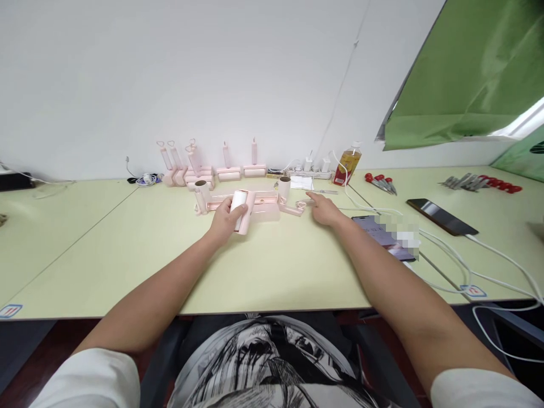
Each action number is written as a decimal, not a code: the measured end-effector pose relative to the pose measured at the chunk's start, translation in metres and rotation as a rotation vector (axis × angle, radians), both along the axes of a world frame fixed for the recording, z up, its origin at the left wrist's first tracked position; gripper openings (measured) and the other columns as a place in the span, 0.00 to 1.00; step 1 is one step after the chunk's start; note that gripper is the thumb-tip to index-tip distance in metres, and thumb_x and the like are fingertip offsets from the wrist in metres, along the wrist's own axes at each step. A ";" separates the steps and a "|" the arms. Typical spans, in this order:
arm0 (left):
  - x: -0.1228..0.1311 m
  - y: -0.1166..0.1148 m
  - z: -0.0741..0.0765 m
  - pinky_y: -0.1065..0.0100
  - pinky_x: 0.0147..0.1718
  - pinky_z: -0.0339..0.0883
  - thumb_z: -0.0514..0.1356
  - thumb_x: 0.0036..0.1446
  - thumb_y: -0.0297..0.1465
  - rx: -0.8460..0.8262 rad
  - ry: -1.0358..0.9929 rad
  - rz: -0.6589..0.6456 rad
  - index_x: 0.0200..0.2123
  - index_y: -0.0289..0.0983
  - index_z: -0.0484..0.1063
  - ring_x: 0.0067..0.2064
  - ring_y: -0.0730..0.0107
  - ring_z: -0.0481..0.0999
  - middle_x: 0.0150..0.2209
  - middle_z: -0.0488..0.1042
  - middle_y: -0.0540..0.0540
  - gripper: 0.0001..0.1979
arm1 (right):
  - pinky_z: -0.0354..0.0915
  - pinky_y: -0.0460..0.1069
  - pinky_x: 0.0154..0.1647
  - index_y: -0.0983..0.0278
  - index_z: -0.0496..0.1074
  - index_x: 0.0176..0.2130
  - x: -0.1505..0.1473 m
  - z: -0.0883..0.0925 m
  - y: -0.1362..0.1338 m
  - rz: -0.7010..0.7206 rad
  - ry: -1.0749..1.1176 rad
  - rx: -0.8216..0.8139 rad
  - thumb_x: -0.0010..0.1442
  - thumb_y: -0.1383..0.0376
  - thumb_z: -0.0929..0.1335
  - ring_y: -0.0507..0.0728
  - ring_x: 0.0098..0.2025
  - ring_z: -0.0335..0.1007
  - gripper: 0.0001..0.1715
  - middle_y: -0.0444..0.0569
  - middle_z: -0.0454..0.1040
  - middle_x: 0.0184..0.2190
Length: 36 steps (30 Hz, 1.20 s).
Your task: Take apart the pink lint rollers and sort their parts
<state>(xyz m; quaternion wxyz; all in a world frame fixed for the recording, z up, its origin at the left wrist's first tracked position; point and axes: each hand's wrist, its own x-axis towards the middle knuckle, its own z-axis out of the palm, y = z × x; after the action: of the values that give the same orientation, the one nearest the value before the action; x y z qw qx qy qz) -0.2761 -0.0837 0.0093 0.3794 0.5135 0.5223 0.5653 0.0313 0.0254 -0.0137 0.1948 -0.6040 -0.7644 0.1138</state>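
My left hand (225,218) is closed around a pink lint roller head (246,212) with a white roll, lifted just over the table. The thumb lies across its near side. My right hand (325,209) reaches over the table, index finger stretched out, beside a small pink handle part (293,209) with a curled end. Its other fingers are partly hidden, and I cannot tell whether they touch the part. Between the hands lies a long pink tray-like piece (267,213). Cardboard-cored rolls stand at its left (201,192) and right (284,187) ends.
Several pink lint rollers (195,170) stand along the wall. A drink bottle (347,164), red-handled tools (381,182), a power strip (312,171) and a white paper (301,182) are at the back. Two phones, one dark (442,216) and one lit (378,232), lie right among white cables (463,260).
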 end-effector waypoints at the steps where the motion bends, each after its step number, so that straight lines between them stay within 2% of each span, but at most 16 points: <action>1: 0.000 0.000 0.000 0.69 0.29 0.63 0.64 0.47 0.43 0.001 -0.002 0.002 0.44 0.36 0.70 0.32 0.69 0.68 0.35 0.72 0.48 0.23 | 0.59 0.58 0.62 0.64 0.61 0.66 0.000 0.000 0.000 -0.018 -0.038 -0.002 0.52 0.73 0.63 0.68 0.63 0.60 0.42 0.57 0.63 0.64; 6: 0.000 0.001 -0.001 0.70 0.28 0.63 0.64 0.48 0.43 -0.004 -0.007 0.006 0.44 0.36 0.70 0.31 0.70 0.68 0.34 0.72 0.48 0.23 | 0.64 0.56 0.51 0.68 0.73 0.56 0.002 0.004 0.001 -0.145 -0.119 -0.018 0.52 0.72 0.66 0.69 0.53 0.70 0.31 0.63 0.71 0.55; 10: -0.001 0.001 -0.001 0.70 0.28 0.63 0.64 0.48 0.42 0.002 -0.004 0.010 0.44 0.36 0.70 0.31 0.70 0.68 0.34 0.71 0.48 0.22 | 0.64 0.54 0.46 0.68 0.75 0.51 0.006 0.011 -0.001 -0.210 -0.084 0.031 0.55 0.69 0.66 0.66 0.49 0.72 0.24 0.61 0.76 0.49; 12: -0.001 0.001 -0.001 0.70 0.28 0.63 0.64 0.48 0.43 0.004 0.002 0.019 0.44 0.36 0.70 0.30 0.70 0.68 0.33 0.71 0.48 0.22 | 0.65 0.53 0.42 0.67 0.73 0.52 0.006 0.016 -0.002 -0.236 0.080 0.130 0.57 0.64 0.66 0.63 0.43 0.73 0.24 0.58 0.78 0.42; 14: -0.001 0.000 0.000 0.70 0.28 0.63 0.63 0.49 0.43 0.004 0.010 0.028 0.44 0.36 0.70 0.30 0.70 0.68 0.34 0.72 0.48 0.22 | 0.65 0.51 0.34 0.67 0.70 0.55 0.005 0.020 -0.003 -0.243 0.382 0.205 0.58 0.59 0.66 0.59 0.34 0.72 0.28 0.54 0.78 0.35; 16: -0.001 0.000 0.000 0.70 0.28 0.63 0.63 0.49 0.43 -0.002 0.015 0.031 0.44 0.36 0.70 0.30 0.70 0.68 0.34 0.72 0.48 0.22 | 0.62 0.48 0.24 0.66 0.65 0.58 0.002 0.023 -0.005 -0.220 0.712 0.173 0.57 0.57 0.66 0.54 0.24 0.66 0.32 0.49 0.77 0.30; 18: -0.001 0.000 0.000 0.70 0.28 0.62 0.63 0.49 0.43 -0.009 0.019 0.030 0.44 0.36 0.70 0.31 0.70 0.68 0.34 0.72 0.48 0.22 | 0.56 0.45 0.17 0.62 0.61 0.60 0.000 0.027 -0.007 -0.174 0.968 0.089 0.55 0.57 0.66 0.50 0.18 0.60 0.35 0.44 0.75 0.28; 21: -0.002 0.000 -0.001 0.70 0.28 0.62 0.63 0.49 0.43 -0.010 0.011 0.022 0.44 0.36 0.70 0.31 0.70 0.68 0.34 0.71 0.48 0.22 | 0.55 0.42 0.14 0.57 0.60 0.59 -0.002 0.031 -0.011 -0.104 1.194 0.052 0.53 0.59 0.67 0.48 0.16 0.59 0.35 0.41 0.74 0.28; 26: -0.002 -0.001 -0.001 0.70 0.27 0.63 0.63 0.49 0.43 -0.018 -0.009 0.019 0.44 0.37 0.70 0.30 0.71 0.67 0.33 0.71 0.49 0.22 | 0.65 0.44 0.18 0.57 0.64 0.51 -0.001 0.039 -0.018 -0.011 1.438 -0.011 0.51 0.62 0.67 0.49 0.19 0.67 0.26 0.42 0.76 0.29; 29: -0.001 -0.001 0.000 0.69 0.27 0.63 0.64 0.49 0.43 -0.022 -0.013 0.013 0.44 0.37 0.70 0.30 0.70 0.67 0.34 0.70 0.49 0.22 | 0.69 0.45 0.22 0.57 0.63 0.46 -0.002 0.041 -0.020 0.045 1.474 -0.110 0.47 0.66 0.69 0.50 0.24 0.73 0.25 0.42 0.78 0.33; 31: -0.001 -0.001 0.000 0.70 0.27 0.63 0.64 0.48 0.43 -0.016 -0.004 0.017 0.43 0.37 0.70 0.30 0.71 0.67 0.34 0.71 0.49 0.22 | 0.68 0.44 0.21 0.57 0.63 0.43 -0.004 0.039 -0.021 0.021 1.401 -0.109 0.45 0.67 0.72 0.50 0.23 0.72 0.24 0.40 0.78 0.31; 34: -0.002 0.000 -0.001 0.70 0.28 0.63 0.63 0.49 0.43 -0.008 0.012 0.018 0.43 0.36 0.70 0.30 0.70 0.68 0.34 0.71 0.48 0.22 | 0.59 0.42 0.14 0.60 0.65 0.36 -0.008 0.036 -0.022 -0.057 1.221 -0.021 0.49 0.58 0.74 0.48 0.15 0.62 0.18 0.37 0.70 0.19; 36: -0.002 0.000 -0.001 0.70 0.28 0.63 0.63 0.49 0.44 -0.011 0.014 0.015 0.43 0.37 0.70 0.30 0.70 0.68 0.34 0.72 0.48 0.22 | 0.54 0.43 0.11 0.61 0.66 0.30 -0.010 0.034 -0.023 -0.080 1.123 0.031 0.51 0.53 0.73 0.47 0.13 0.55 0.18 0.35 0.62 0.14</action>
<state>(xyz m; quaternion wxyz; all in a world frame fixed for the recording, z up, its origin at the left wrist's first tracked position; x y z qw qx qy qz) -0.2785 -0.0832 0.0080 0.3743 0.5113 0.5318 0.5619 0.0209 0.0028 0.0200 0.5845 -0.4763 -0.5216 0.3991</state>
